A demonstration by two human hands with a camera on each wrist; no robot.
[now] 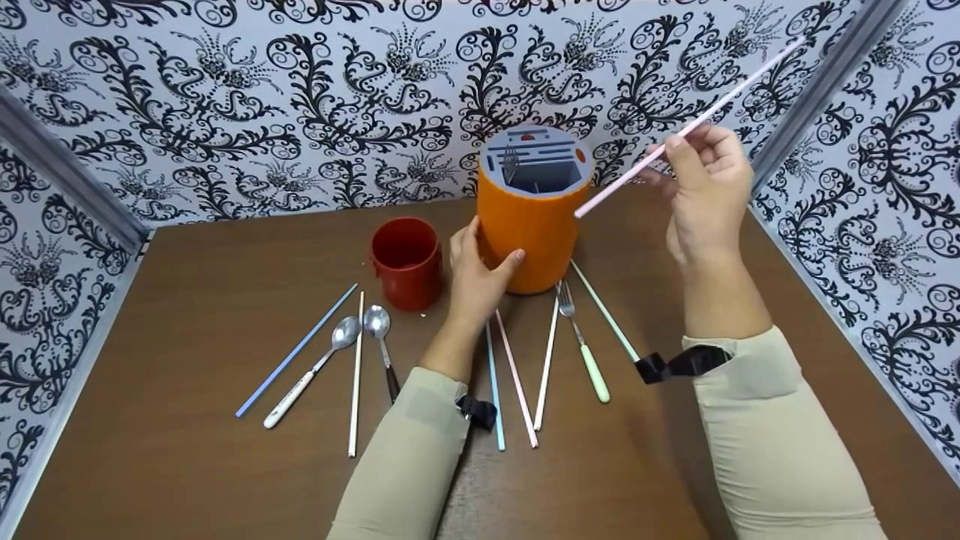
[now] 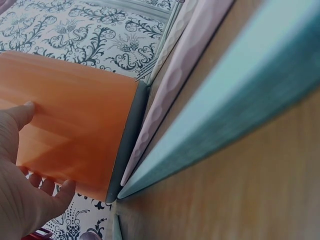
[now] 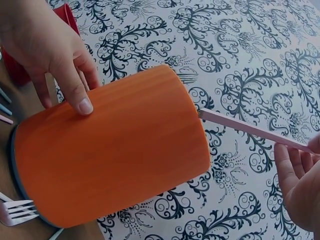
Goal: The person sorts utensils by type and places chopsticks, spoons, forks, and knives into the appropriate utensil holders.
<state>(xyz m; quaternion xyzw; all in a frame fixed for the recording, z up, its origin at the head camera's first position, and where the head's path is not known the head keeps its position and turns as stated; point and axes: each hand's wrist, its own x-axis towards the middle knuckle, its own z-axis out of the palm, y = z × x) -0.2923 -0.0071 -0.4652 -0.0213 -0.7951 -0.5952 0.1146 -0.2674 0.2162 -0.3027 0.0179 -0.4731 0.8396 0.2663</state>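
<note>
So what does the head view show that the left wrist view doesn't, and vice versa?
Only the head view shows the slotted top of the orange container, the white spoon handle and black spoon handle. Only the left wrist view shows dimples along a pink chopstick. Both share the light blue chopstick and the left hand gripping the container.

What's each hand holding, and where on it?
Right hand: a pink chopstick, pinched near its middle. Left hand: an orange cutlery holder, gripped round its side.
</note>
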